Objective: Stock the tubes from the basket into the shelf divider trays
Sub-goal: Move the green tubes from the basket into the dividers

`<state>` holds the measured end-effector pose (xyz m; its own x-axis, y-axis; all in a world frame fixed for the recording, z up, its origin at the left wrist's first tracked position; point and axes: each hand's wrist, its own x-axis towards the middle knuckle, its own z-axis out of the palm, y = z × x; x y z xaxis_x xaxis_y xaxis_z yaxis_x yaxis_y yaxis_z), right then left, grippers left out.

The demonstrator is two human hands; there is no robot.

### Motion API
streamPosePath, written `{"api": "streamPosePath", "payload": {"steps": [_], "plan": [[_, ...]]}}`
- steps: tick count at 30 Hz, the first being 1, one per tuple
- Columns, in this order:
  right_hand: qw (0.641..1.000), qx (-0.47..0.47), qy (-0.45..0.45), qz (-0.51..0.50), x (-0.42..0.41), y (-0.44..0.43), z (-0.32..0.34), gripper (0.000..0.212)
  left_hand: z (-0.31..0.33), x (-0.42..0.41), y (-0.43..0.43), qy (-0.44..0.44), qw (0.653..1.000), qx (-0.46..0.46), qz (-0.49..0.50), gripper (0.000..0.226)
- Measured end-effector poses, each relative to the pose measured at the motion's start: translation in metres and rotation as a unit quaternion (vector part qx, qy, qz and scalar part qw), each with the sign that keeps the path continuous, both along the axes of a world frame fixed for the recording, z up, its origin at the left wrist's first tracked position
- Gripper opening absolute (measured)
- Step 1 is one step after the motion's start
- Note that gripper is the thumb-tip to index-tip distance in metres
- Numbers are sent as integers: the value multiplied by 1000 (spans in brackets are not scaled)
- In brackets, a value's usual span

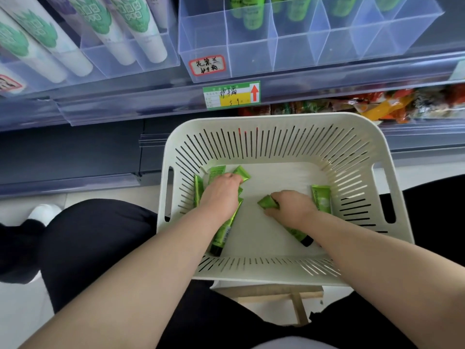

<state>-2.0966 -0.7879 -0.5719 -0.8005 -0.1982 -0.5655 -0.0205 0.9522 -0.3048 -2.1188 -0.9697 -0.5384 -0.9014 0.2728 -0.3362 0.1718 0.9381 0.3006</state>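
Note:
A white slotted basket point(352, 137) stands in front of me with several small green tubes on its floor. My left hand point(221, 190) reaches into the left side and curls its fingers over a cluster of green tubes point(226, 230). My right hand point(289, 206) grips one green tube point(268, 202) near the middle; its dark cap end sticks out below my wrist. Another green tube point(322, 197) lies by the right wall. Above, the clear divider tray point(251, 49) on the shelf holds a few green tubes point(251, 13) in its back compartments.
White tubes with green print point(141, 28) fill a clear tray at the upper left. A green and yellow price tag point(231, 95) hangs on the shelf rail. Snack packets point(377, 104) lie on the lower shelf. The basket rests on a wooden stool point(297, 298).

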Motion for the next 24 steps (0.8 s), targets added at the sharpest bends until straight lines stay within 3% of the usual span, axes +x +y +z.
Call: {"api": "streamPosePath", "payload": {"steps": [3, 11, 20, 24], "plan": [[998, -31, -3, -48, -13, 5, 18, 31, -2, -11, 3, -21, 998, -35, -58, 55], [989, -119, 23, -85, -21, 12, 39, 21, 0, -22, -6, -3, 972, -178, -156, 34], [991, -78, 103, -44, -14, 12, 58, 20, 11, -27, 6, -83, 971, -170, -148, 17], [987, -82, 128, -46, -10, 11, 65, 20, 13, -27, 1, -106, 985, -103, -91, 16]]}}
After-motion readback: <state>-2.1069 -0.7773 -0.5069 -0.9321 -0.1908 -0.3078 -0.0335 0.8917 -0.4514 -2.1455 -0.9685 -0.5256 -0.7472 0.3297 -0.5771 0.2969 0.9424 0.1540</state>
